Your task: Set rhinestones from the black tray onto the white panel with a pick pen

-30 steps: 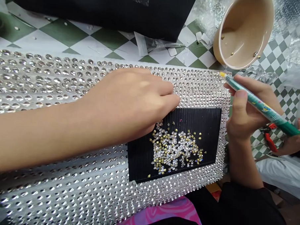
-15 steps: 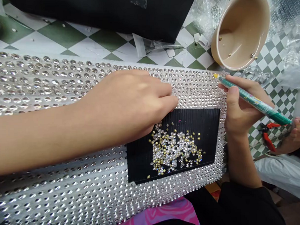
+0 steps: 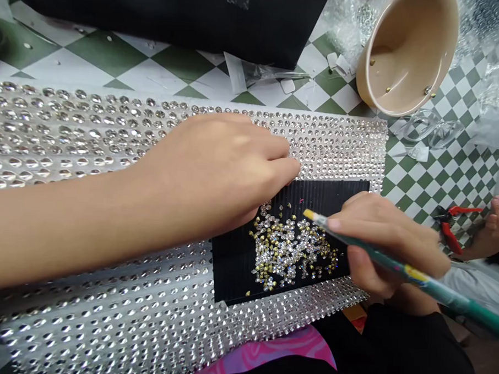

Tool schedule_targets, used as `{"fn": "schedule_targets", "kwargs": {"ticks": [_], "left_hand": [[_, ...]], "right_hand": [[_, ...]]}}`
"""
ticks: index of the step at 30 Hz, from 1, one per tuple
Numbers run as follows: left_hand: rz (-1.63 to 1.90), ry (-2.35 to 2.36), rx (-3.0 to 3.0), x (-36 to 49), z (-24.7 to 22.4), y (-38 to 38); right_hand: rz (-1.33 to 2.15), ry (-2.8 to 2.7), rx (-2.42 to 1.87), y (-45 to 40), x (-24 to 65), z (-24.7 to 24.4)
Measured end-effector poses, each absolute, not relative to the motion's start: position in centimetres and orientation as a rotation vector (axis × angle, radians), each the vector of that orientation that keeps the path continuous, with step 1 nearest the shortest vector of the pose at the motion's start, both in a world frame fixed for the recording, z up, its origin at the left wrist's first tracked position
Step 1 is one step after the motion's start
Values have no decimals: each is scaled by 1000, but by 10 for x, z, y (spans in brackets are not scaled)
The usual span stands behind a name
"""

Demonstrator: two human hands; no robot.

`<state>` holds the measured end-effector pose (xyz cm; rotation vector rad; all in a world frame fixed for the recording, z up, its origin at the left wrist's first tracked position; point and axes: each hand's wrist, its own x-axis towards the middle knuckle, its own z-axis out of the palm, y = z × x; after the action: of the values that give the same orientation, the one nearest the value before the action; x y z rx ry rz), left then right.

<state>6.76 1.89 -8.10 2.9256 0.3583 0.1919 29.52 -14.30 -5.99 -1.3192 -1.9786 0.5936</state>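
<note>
My right hand (image 3: 391,243) grips a green pen (image 3: 366,247) with a yellow tip. The tip points left, over the upper edge of a pile of loose rhinestones (image 3: 290,249), clear and gold-backed. They lie on a black ribbed board (image 3: 233,269), which rests on a wide sheet set with rows of rhinestones (image 3: 103,318). Coming in from the left, my left hand (image 3: 242,164) is closed at the board's upper left corner, its fingers curled under. Its fingertips are hidden, so I cannot make out what they hold.
A beige cup (image 3: 408,56) lies tipped at the upper right, with a few stones inside. Red-handled cutters (image 3: 452,229) lie at the right near another person's hand (image 3: 498,220). A black item (image 3: 170,18) and clear plastic scraps (image 3: 262,74) lie on the checkered tablecloth (image 3: 110,54).
My right hand has moved left and down with the pen, from the sheet's upper right corner to over the loose rhinestones. My left hand stays almost in place.
</note>
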Motion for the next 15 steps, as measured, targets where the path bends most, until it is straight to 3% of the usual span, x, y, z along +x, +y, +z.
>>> {"fn": "schedule_targets", "kwargs": {"ticks": [6, 15], "left_hand": [[382, 337, 2941, 66, -85, 16], [65, 378, 2917, 73, -81, 17]], "right_hand": [[575, -2035, -1188, -137, 281, -68], [573, -2039, -1191, -139, 281, -70]]}}
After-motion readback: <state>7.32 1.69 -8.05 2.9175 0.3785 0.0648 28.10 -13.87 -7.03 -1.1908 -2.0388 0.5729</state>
